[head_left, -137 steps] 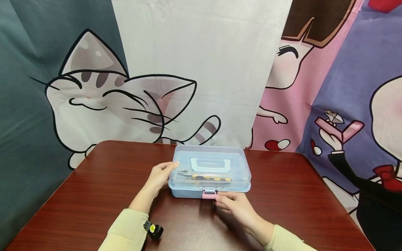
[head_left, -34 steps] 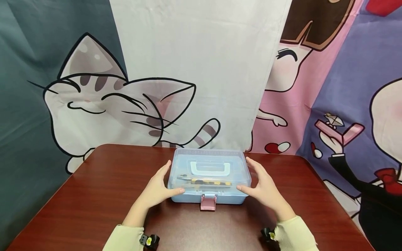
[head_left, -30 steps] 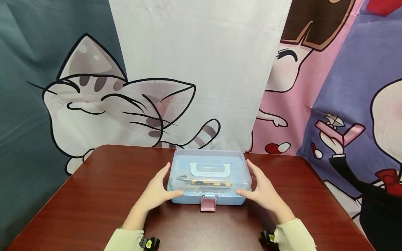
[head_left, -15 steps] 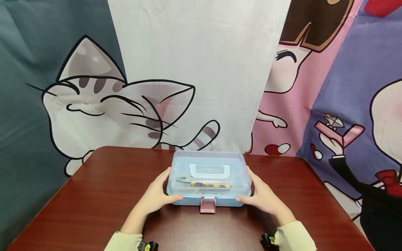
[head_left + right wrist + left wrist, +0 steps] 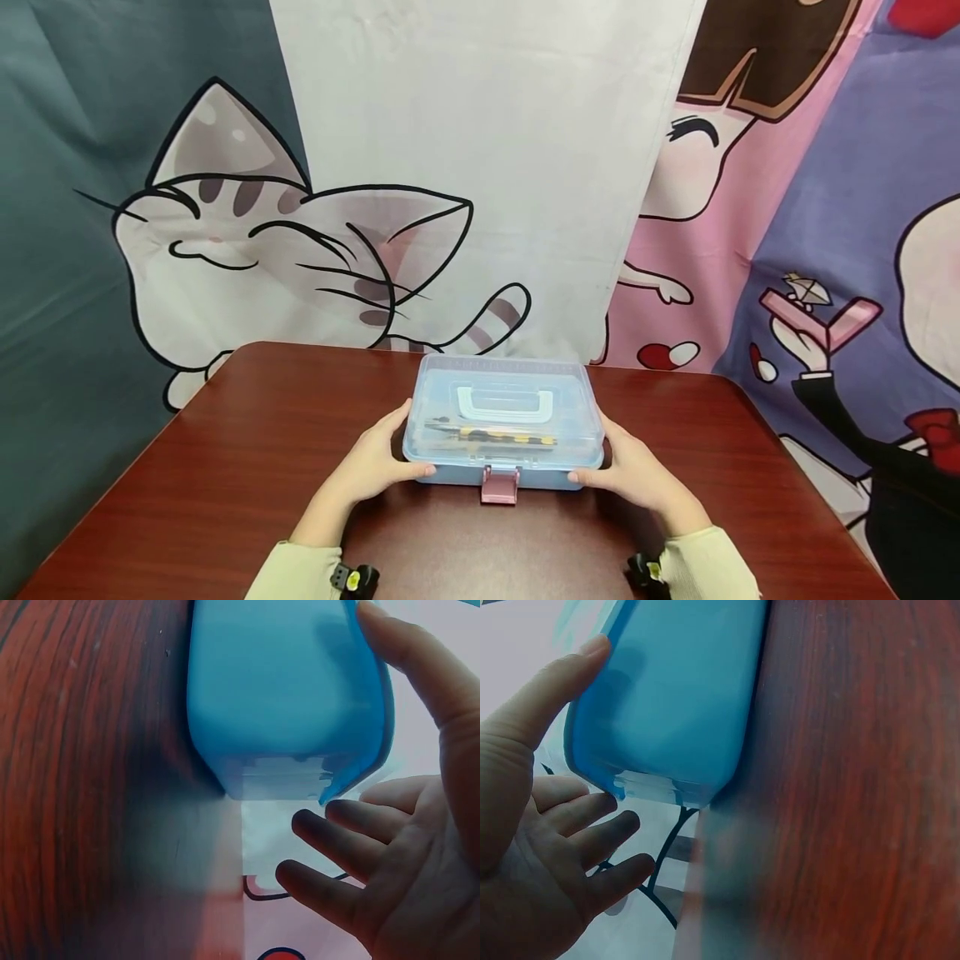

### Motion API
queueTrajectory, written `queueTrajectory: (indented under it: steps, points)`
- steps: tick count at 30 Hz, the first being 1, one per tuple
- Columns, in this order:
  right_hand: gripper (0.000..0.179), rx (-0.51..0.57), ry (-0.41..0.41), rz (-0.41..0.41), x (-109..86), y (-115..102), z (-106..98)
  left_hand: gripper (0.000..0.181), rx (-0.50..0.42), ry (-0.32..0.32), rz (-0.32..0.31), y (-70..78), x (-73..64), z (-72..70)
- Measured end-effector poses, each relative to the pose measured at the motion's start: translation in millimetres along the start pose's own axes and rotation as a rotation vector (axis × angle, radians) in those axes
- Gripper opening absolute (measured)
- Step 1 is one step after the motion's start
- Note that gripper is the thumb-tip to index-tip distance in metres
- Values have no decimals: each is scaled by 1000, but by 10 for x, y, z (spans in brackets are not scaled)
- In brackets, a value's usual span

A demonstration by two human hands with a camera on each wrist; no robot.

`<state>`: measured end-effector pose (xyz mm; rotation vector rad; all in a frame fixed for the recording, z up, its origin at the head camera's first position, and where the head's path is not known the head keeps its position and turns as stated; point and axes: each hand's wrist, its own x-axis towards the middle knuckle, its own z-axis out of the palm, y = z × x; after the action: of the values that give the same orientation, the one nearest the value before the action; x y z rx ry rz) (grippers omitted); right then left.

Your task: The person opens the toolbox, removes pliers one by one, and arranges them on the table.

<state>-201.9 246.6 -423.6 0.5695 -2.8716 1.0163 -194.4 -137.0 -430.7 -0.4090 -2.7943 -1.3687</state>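
A light blue plastic case (image 5: 459,477) with a clear lid (image 5: 442,379) stands on the table, lid down. Its pink latch (image 5: 499,486) is flipped down at the front. Through the lid a yellow-and-black pencil-like stick (image 5: 510,437) shows beside dark slim items. My left hand (image 5: 363,467) spans the left front corner, thumb at the front lid edge, other fingers loosely extended along the side. The right hand (image 5: 641,471) mirrors it on the right. In both wrist views the thumb meets the blue case (image 5: 682,697) rim, while several fingers stand apart from the wall.
The case has a pale blue handle (image 5: 505,414) folded on its lid. Under it is a reddish-brown wooden table (image 5: 225,467), its back edge just behind the case. A cartoon-printed cloth (image 5: 487,108) hangs behind. Black wrist cameras (image 5: 355,581) sit at both sleeves.
Earlier the right hand was at the latch, which was raised; the latch then flipped down. The right hand moved to the right side, and both thumbs lowered to the front lid edge.
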Motion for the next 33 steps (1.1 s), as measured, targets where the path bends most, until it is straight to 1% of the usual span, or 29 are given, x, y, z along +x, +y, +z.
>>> queueTrajectory:
  steps: [5, 7, 12, 14, 17, 24, 33]
  points:
    - [108, -11, -22, 24, -6, 26, -14, 107, 5, -17, -26, 7, 12, -12]
    - [102, -8, -34, 41, -5, 23, -20, 106, 2, -20, -35, 17, 10, -22]
    - [81, 5, -59, 76, -3, 12, -21, 102, 3, -24, -43, 17, 7, -42]
    - [79, -2, -62, 83, -7, 8, -19, 102, -4, -28, -43, 6, 7, -39]
    - [79, -10, -64, 88, -15, -4, -17, 102, -13, -29, -42, -9, 4, -35]
    - [79, 12, -70, 82, -19, -32, -24, 101, -18, -28, -46, -19, 0, -41]
    - [80, 20, -77, 83, -11, -24, -28, 99, 0, -39, -35, -9, 3, -53]
